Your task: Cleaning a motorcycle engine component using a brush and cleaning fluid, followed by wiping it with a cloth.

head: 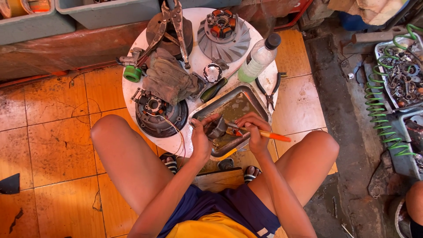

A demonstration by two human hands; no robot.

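Note:
My left hand grips a small dark metal engine part over the near end of a metal tray that holds murky liquid. My right hand holds a brush with an orange handle; its bristle end touches the part. The tray rests on a round white table between my bare knees.
On the table lie a stator assembly, dirty gloves, locking pliers, a finned rotor, a clear bottle with a black cap, a green-handled screwdriver and pliers. A green coiled hose and parts trays sit right.

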